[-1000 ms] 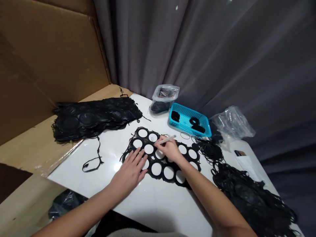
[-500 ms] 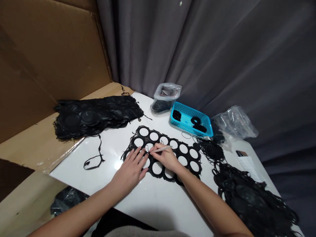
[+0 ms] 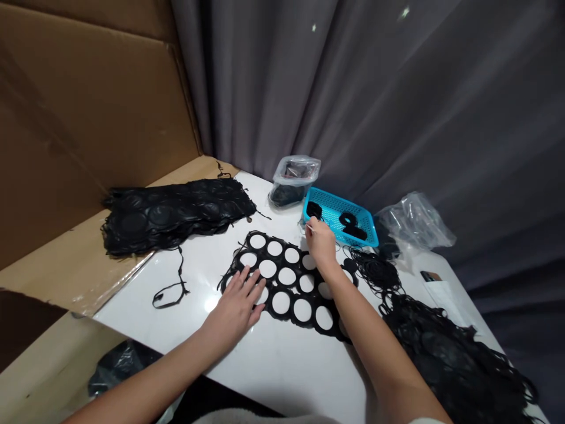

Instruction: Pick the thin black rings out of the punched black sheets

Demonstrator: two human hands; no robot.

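Note:
A black rubber-like sheet (image 3: 277, 288) with rows of round holes lies on the white table, which shows through the holes. My left hand (image 3: 238, 300) rests flat on the sheet's left part, fingers spread. Closed around a slim whitish pen-like tool (image 3: 311, 228), my right hand (image 3: 321, 242) is beyond the sheet's far edge, at the near left corner of the blue basket (image 3: 339, 203). A thin dark loop shows faintly by its fingertips; whether the tool carries it, I cannot tell. Black rings (image 3: 348, 220) lie in the basket.
A thick stack of black sheets (image 3: 176, 212) lies at the left, before a cardboard box (image 3: 88, 88). Clear plastic bags (image 3: 295, 174) stand behind the sheet and right of the basket. A tangle of black loops (image 3: 377, 271) and a heap of black scraps (image 3: 445, 347) lie at the right.
My right hand, with the pen-like tool, has moved from the sheet's holes away to the basket's near corner. A thin dark loop seen at the tool's tip has left the sheet. My left hand stays put.

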